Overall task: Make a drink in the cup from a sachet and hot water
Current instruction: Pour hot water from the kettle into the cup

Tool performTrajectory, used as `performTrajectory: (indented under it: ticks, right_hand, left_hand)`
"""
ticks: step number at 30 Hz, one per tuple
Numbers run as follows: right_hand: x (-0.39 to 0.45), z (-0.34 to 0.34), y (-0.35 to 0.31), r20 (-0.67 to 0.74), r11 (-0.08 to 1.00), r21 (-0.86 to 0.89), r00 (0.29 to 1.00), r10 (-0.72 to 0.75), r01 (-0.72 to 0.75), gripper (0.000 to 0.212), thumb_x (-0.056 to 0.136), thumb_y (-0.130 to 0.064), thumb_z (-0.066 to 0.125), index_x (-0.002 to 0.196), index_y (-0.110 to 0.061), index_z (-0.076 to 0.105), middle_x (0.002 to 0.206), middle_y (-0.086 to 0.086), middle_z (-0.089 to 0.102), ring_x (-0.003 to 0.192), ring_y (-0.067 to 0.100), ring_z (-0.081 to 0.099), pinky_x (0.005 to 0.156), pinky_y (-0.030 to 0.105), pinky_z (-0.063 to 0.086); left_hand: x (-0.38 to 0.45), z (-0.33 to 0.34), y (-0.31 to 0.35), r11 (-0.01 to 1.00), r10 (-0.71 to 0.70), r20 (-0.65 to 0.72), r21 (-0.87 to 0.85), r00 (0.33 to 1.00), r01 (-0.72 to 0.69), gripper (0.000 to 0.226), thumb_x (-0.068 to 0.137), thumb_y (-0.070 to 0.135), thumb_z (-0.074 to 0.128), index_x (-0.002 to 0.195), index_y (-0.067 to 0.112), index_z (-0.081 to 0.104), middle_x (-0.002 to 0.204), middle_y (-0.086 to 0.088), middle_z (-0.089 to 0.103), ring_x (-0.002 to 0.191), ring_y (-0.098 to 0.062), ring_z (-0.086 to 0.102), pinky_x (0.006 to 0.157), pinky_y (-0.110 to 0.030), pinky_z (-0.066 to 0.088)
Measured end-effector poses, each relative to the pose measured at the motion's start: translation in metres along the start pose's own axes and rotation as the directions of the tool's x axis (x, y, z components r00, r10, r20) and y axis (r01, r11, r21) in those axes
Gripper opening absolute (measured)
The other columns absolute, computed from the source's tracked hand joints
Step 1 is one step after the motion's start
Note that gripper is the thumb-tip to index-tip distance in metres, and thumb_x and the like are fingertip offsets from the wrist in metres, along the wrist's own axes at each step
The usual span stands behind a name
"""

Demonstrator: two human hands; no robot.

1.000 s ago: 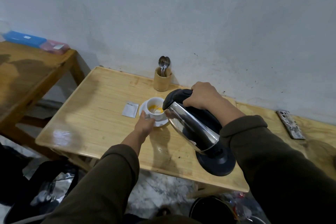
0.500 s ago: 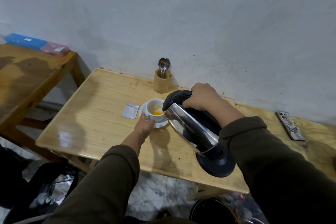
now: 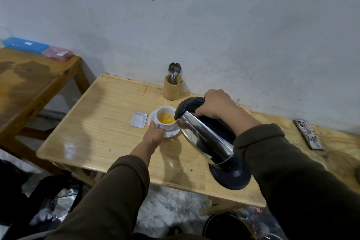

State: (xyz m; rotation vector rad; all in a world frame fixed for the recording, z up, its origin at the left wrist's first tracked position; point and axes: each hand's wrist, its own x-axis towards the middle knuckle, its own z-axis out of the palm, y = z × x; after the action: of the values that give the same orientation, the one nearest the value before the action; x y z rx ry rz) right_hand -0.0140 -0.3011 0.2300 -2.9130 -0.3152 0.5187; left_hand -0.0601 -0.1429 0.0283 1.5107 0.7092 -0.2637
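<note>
Right hand (image 3: 215, 104) wrapped round black handle of shiny steel kettle (image 3: 204, 138), tipped so spout met white ceramic cup (image 3: 165, 118). Left hand (image 3: 154, 135) pinched white saucer (image 3: 172, 133), guessing to stop sliding on bench (image 3: 97, 123).

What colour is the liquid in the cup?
Yellow-orange liquid in the white cup; head view.

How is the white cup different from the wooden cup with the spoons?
The white cup sits on a saucer; the wooden cup stands straight on the table. The white cup holds orange liquid; the wooden cup holds spoons. The left hand steadies the white cup's saucer; nothing touches the wooden cup. Both stand upright.
</note>
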Motion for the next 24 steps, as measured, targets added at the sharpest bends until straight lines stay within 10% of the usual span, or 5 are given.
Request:
performTrajectory:
  ticks: [24]
  right_hand:
    - [-0.0011,0.002,-0.0017,-0.026,1.0,-0.004,1.0,0.014,-0.014,0.026,0.07,-0.026,0.068,0.083,-0.009,0.054,0.067,0.002,0.047,0.074,0.024,0.053,0.048,0.023,0.034]
  left_hand:
    - [-0.0104,-0.0005,0.0078,0.996,-0.027,-0.003,0.08,1.0,0.028,0.067,0.089,0.026,0.045,0.151,0.028,0.019,0.147,-0.006,0.045,0.131,-0.034,0.044,0.109,-0.052,0.039]
